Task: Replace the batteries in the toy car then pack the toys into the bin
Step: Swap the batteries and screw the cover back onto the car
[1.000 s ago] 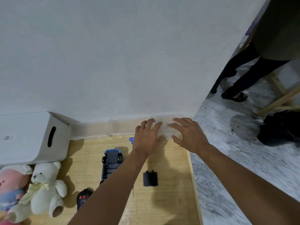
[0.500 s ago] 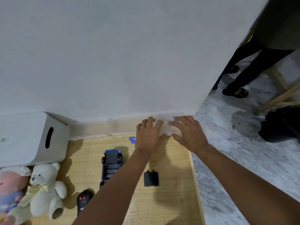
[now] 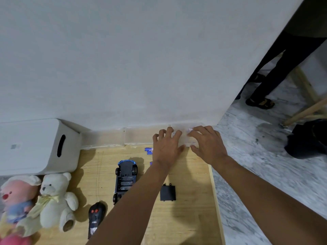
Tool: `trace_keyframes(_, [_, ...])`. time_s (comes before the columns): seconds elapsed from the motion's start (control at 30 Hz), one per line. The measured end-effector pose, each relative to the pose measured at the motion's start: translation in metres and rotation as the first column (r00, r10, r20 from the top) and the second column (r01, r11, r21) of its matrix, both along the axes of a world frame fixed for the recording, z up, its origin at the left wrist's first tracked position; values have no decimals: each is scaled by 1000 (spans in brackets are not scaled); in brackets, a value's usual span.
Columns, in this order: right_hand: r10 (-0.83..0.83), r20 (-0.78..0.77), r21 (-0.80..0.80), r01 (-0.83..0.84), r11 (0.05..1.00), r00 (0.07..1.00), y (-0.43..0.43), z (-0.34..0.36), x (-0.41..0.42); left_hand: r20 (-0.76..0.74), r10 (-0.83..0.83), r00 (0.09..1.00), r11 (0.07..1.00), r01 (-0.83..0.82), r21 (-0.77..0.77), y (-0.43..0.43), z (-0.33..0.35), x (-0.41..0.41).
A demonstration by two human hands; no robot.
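The blue toy car [image 3: 125,177] lies upside down on the wooden table [image 3: 191,218], its battery bay uncovered. The black battery cover [image 3: 167,192] lies to its right. Small blue batteries [image 3: 148,150] lie beside my left wrist. A clear plastic box [image 3: 184,137] stands against the wall at the table's far right. My left hand [image 3: 166,147] and my right hand [image 3: 207,144] both grip this box, fingers over its top and thumbs at its front edge. The white bin [image 3: 35,145] lies at the far left.
A white teddy bear [image 3: 54,200] and a pink plush toy [image 3: 16,200] sit at the front left. A black remote control [image 3: 95,218] lies near them. More clear boxes [image 3: 123,138] line the wall. A person's legs [image 3: 276,68] stand on the marble floor at the right.
Both hands stay on the clear box; the fingers have shifted slightly on its top. The blue batteries beside my left wrist show more now.
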State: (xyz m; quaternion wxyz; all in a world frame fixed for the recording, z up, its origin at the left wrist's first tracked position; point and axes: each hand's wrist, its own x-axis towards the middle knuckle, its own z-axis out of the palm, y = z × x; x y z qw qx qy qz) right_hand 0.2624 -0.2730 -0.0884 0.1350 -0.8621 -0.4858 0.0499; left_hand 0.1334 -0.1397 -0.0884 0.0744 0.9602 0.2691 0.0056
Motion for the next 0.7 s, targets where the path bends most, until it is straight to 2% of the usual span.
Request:
trace_keyframes(0.2, [-4,16,-179,6,984,1000,15,22,-10,-199,-91,976,989,65,-131,4,27,-9])
trace_keyframes(0.3, [1,60,-296,17,955,998,24,36,-12,-172,-178,969,952,125,-281,21,43,-30])
trace_keyframes(0.33, [1,75,-272,19,962,997,26,40,-15,-131,-186,974,940,137,-314,29,46,-40])
trace_keyframes(0.4, [-9,75,-128,18,992,997,30,44,-23,-58,-163,985,928,133,-347,47,53,-63])
trace_keyframes(0.5, [22,0,32,-22,999,1000,39,53,-48,-5,-104,995,914,94,-394,76,63,-98])
trace_keyframes(0.6, [111,-101,65,-105,992,989,49,61,-78,4,-77,997,906,71,-418,101,66,-132])
trace_keyframes(0.7, [146,-195,30,-143,989,970,57,58,-105,14,-37,999,879,39,-475,114,64,-164])
